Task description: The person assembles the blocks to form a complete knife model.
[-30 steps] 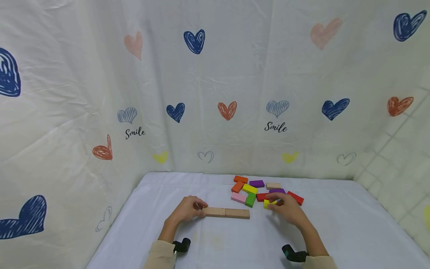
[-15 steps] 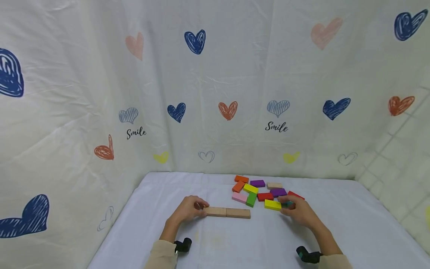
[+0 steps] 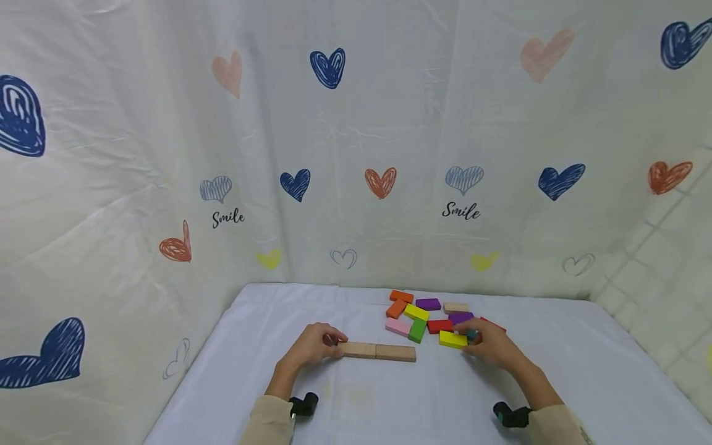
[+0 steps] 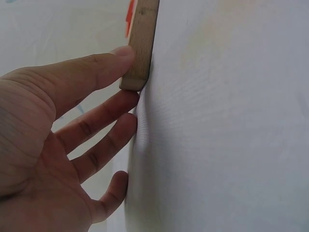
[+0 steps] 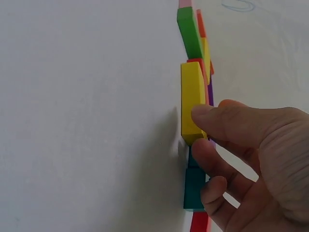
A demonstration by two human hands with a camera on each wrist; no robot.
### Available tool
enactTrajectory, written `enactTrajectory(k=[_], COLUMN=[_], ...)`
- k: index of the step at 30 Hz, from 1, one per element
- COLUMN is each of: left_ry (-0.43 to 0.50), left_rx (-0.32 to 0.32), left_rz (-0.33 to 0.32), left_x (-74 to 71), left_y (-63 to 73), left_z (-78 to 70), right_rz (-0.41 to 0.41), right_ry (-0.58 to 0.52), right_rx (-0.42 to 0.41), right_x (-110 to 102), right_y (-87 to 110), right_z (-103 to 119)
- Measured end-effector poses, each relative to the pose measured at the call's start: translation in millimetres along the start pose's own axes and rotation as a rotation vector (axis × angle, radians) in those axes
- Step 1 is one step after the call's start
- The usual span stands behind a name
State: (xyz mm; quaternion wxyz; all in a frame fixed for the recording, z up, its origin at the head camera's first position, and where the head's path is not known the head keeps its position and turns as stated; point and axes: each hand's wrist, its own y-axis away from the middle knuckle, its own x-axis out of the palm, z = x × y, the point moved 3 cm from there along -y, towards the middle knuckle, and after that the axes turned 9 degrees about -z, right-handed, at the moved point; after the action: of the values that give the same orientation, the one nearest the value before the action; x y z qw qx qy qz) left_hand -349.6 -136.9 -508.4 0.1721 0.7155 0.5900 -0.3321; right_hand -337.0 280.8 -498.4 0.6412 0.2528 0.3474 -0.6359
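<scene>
Two plain wooden blocks (image 3: 395, 353) lie end to end in a row on the white cloth. My left hand (image 3: 314, 345) holds the left end of this row, its thumb on the near face of the left wooden block (image 4: 142, 46); the other fingers touch the cloth. To the right, my right hand (image 3: 492, 345) pinches the right end of a yellow block (image 3: 453, 340). In the right wrist view its thumb (image 5: 205, 117) presses the face of that yellow block, while the index fingertip is hidden behind it. Teal blocks (image 5: 194, 188) sit under and beside the other right-hand fingers.
Behind the yellow block lie loose coloured blocks: a red one (image 3: 440, 326), a green one (image 3: 417, 330), a pink one (image 3: 397, 327), and several more. A red block (image 3: 492, 323) is partly hidden by my right hand. A white curtain (image 3: 356, 136) with printed hearts hangs behind the table.
My right hand has moved right along the yellow block, from over it to its right end, then slightly back left. The left hand and wooden row keep their places.
</scene>
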Motion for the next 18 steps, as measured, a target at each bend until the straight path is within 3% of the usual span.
enactTrajectory(k=[18], left_ry=[-0.002], left_rx=[-0.011], left_rz=[-0.001], left_x=[0.3], left_y=[0.4], left_z=[-0.9], right_rz=[0.062], right_ry=[0.069], right_rx=[-0.013], right_x=[5.3], right_y=[-1.6], right_z=[2.4])
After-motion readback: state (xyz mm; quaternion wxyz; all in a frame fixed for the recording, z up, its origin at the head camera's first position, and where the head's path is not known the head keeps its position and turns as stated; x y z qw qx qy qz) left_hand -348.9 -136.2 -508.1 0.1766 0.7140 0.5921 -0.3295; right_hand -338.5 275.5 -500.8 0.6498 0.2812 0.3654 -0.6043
